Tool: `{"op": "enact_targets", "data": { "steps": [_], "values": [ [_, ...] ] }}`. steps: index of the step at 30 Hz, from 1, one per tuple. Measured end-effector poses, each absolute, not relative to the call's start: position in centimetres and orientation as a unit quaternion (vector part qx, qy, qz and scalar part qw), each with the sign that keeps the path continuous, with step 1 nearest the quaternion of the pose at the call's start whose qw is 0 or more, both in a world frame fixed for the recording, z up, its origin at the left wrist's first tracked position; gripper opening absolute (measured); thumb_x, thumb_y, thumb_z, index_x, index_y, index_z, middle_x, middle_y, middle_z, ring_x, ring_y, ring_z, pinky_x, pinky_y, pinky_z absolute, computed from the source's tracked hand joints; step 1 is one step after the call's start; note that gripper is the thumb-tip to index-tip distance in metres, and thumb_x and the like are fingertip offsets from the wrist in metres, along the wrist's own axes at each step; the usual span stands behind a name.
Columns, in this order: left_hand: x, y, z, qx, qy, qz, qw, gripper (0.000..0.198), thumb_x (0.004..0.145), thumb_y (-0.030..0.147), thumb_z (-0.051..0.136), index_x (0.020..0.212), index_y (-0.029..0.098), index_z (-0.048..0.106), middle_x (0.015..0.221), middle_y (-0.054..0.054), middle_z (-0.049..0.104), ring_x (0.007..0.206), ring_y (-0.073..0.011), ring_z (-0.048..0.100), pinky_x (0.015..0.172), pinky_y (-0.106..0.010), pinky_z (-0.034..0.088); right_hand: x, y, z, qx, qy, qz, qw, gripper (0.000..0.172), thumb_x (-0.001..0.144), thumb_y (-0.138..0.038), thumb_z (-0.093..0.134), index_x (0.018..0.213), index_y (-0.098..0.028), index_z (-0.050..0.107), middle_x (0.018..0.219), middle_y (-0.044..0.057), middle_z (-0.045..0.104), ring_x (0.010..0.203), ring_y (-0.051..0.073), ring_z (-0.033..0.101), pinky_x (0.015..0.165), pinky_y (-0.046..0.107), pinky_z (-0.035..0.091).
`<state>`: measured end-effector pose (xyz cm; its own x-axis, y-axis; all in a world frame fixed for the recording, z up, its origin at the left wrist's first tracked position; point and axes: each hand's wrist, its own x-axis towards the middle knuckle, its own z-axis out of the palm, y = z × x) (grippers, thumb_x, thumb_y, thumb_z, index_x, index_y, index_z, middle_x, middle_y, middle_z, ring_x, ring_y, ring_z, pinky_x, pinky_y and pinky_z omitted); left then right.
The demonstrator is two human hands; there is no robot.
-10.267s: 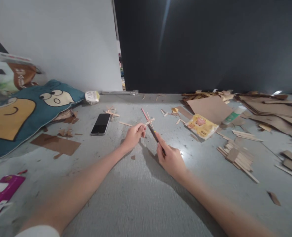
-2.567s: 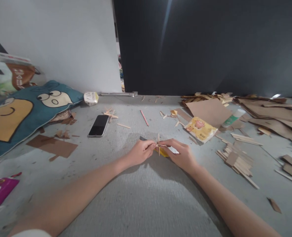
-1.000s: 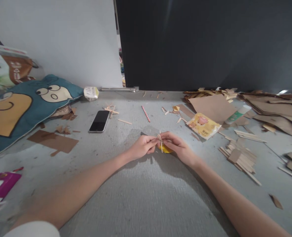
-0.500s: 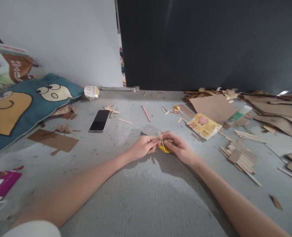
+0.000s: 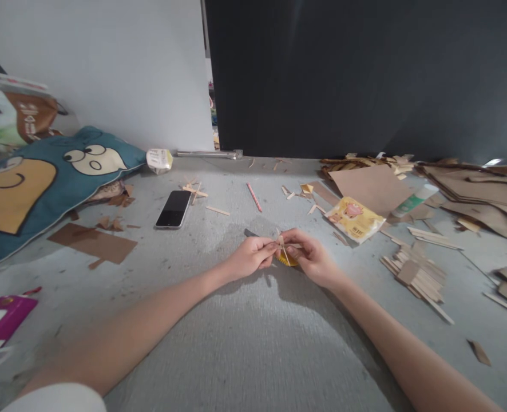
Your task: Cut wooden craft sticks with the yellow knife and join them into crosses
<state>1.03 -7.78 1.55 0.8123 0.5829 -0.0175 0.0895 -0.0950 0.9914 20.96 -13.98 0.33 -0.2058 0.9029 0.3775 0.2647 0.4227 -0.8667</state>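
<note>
Near the middle of the grey table, both hands meet over a small piece made of thin wooden sticks (image 5: 286,255). My left hand (image 5: 253,255) pinches its left side between thumb and fingers. From the right, my right hand (image 5: 311,257) has its thumb and fingers closed on the same piece. The sticks cross each other, and one points down toward me. Beneath the hands lies a yellow object (image 5: 288,261) with a ridged edge, partly covered. A dark strip (image 5: 250,233) shows just behind my left hand.
A phone (image 5: 174,209), a pink striped stick (image 5: 254,197) and a teal pillow (image 5: 77,177) lie left and ahead. On the right are a yellow packet (image 5: 355,220), a glue stick (image 5: 414,200), a pile of wooden sticks (image 5: 416,272) and brown cardboard (image 5: 371,186).
Both hands stay in almost the same place. The small stick piece between them has tilted slightly, and the fingers of my right hand have shifted a little.
</note>
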Motion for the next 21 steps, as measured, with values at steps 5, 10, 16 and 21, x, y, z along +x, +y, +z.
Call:
{"op": "enact_targets", "data": {
  "steps": [5,10,16,21],
  "values": [
    [1.02,-7.64,1.22,0.715,0.226,0.196,0.633,0.051,0.099,0.068,0.046,0.082,0.02,0.052,0.054,0.008,0.039,0.048,-0.0091,0.028,0.051,-0.026,0.022,20.92,-13.92,0.25,-0.414,-0.701,0.339,0.472,0.015,0.103,-0.028,0.049,0.106,-0.024,0.063,0.091,0.005,0.073,0.086,0.019,0.073,0.075,0.031,0.058],
    [0.99,-7.67,1.1,0.716,0.228,0.196,0.63,0.042,0.102,0.057,0.047,0.083,0.019,0.052,0.054,0.008,0.039,0.048,-0.0092,0.028,0.052,-0.026,0.023,20.86,-14.11,0.66,-0.408,-0.694,0.355,0.476,0.016,0.104,-0.032,0.051,0.107,-0.023,0.065,0.091,0.005,0.074,0.086,0.019,0.073,0.076,0.03,0.058],
    [1.05,-7.96,1.33,0.753,0.237,0.22,0.573,0.037,0.103,0.05,0.045,0.087,0.018,0.057,0.056,0.007,0.041,0.05,-0.0101,0.035,0.054,-0.025,0.027,21.01,-14.38,0.47,-0.446,-0.687,0.328,0.471,0.025,0.105,-0.043,0.055,0.113,-0.024,0.069,0.1,0.006,0.077,0.091,0.02,0.075,0.08,0.031,0.061],
    [1.03,-7.87,0.89,0.79,0.232,0.22,0.523,0.049,0.103,0.06,0.041,0.078,0.019,0.05,0.059,0.004,0.046,0.054,-0.0111,0.042,0.057,-0.026,0.033,21.03,-14.39,0.27,-0.476,-0.712,0.257,0.447,0.025,0.104,-0.043,0.057,0.11,-0.023,0.071,0.1,0.006,0.078,0.089,0.019,0.075,0.073,0.027,0.06]
  ]
}}
